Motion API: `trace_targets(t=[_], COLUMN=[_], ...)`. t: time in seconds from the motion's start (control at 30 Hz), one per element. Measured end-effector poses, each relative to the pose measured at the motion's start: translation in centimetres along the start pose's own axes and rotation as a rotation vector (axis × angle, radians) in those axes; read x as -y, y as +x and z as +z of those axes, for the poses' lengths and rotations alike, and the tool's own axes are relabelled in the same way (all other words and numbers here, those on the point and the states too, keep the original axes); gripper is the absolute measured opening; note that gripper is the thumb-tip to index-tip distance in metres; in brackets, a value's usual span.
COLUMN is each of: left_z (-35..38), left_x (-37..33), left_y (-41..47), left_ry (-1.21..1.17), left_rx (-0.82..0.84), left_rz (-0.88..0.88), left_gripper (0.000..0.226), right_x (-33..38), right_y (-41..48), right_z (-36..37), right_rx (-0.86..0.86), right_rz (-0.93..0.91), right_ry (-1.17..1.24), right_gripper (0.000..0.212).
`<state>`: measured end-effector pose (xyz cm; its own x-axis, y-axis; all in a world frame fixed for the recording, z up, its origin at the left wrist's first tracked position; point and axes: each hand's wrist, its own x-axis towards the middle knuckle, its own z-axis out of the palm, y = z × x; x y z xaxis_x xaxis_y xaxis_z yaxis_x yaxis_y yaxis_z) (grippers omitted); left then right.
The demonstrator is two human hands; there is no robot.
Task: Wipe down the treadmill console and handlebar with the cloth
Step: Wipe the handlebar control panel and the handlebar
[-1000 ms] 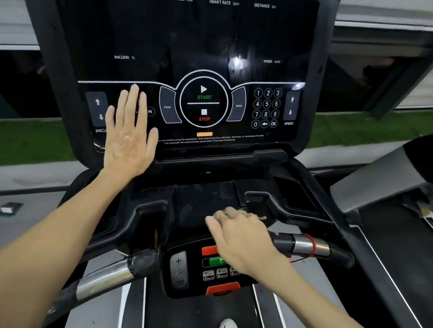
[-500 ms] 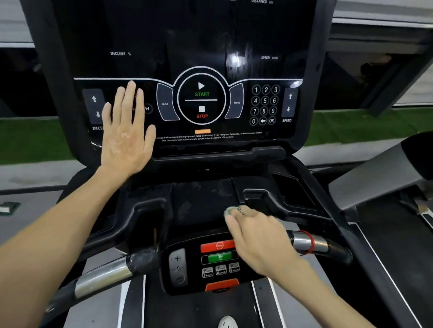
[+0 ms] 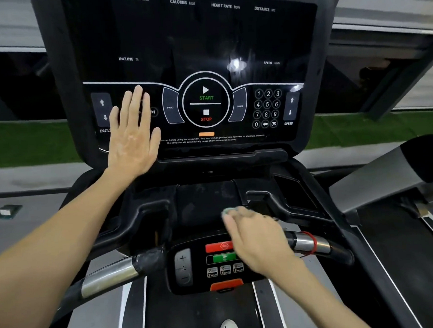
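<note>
1. left hand (image 3: 131,135): flat on the console (image 3: 204,39) beside the incline arrows, fingers straight and close together, thumb apart.
2. right hand (image 3: 259,239): blurred, over the centre tray (image 3: 202,202), just behind the keypad (image 3: 190,265) on the handlebar (image 3: 108,274); finger state cannot be told.
3. cloth (image 3: 228,211): only a pale green scrap shows, at the right fingertips on the tray.
4. left side pocket (image 3: 156,224), right side pocket (image 3: 295,194): dark; contents cannot be told.

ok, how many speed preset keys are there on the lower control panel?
3, in a row under the green button: left key, middle key, right key beside the right hand. More may sit hidden under that hand.
</note>
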<state>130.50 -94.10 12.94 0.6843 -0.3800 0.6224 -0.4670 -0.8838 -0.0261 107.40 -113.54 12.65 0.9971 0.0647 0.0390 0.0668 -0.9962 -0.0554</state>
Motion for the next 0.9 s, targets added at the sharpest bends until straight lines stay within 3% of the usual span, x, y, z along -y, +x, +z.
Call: trace_targets(t=[0.07,0.13,0.23,0.3,0.37,0.43,0.53,0.67,0.77,0.9], left_z=[0.1,0.1,0.1,0.0,0.0,-0.1,0.0,0.0,-0.1,-0.1], left_x=[0.0,0.0,0.1,0.0,0.0,0.0,-0.1,0.0,0.0,0.1], left_y=[0.0,0.0,0.0,0.0,0.0,0.0,-0.1,-0.1,-0.1,0.0], left_ry=[0.003,0.002,0.008,0.000,-0.002,-0.005,0.000,0.005,0.004,0.004], left_rx=[0.002,0.007,0.011,0.006,0.005,0.006,0.017,0.019,0.013,0.026], left_rz=[-0.005,-0.007,-0.002,0.000,0.002,0.000,-0.007,-0.005,-0.002,-0.011], left_gripper=[0.067,0.068,0.067,0.067,0.067,0.066,0.066,0.066,0.066,0.066], right_x=[-0.2,1.7,6.4,7.3,5.5,2.7,-0.7,3.6,8.0,6.0], right_y=[-0.2,0.8,2.4,2.9,2.1,0.9,0.4,2.0,2.5,1.8], right_z=[0.2,0.8,1.6,1.7,1.2,0.1,-0.1,0.3,1.2,-0.1], right_rx=[-0.017,-0.046,-0.081,0.037,0.012,0.000,0.039,-0.030,0.020,0.013], right_rz=[0.035,-0.013,-0.128,-0.189,-0.203,-0.095,0.074,-0.057,-0.196,-0.170], right_ry=[-0.026,-0.040,-0.012,0.012,0.025,-0.005,0.007,-0.055,0.104,0.102], right_gripper=[0.014,0.023,0.051,0.072,0.060,0.046,0.053,0.041,0.062,0.061])
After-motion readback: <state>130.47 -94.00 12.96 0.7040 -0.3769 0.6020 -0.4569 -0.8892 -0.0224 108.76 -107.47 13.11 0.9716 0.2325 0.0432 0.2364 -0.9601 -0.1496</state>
